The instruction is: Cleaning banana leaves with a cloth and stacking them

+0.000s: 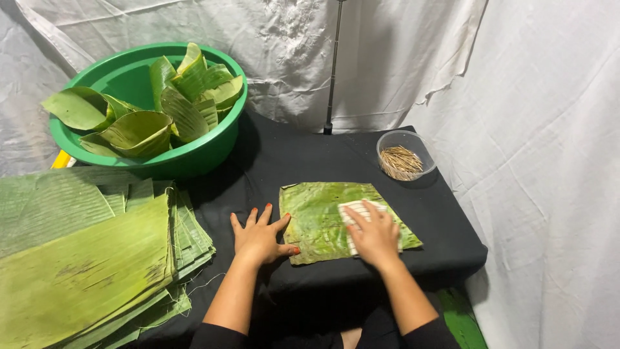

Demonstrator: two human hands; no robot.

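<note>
A square piece of banana leaf point(320, 216) lies flat on the black cloth of the table point(303, 155). My left hand point(259, 236) rests flat with fingers spread at the leaf's left edge, thumb touching it. Pressed on the leaf's right half is a white striped cloth point(354, 208), under my right hand point(374, 236).
A green basin point(129, 77) holding several folded leaf cones stands at the back left. A stack of cut banana leaves point(84, 258) fills the left side. A clear plastic cup of small sticks point(402, 158) sits at the back right. White sheets hang behind; a thin black pole point(334, 64) stands upright.
</note>
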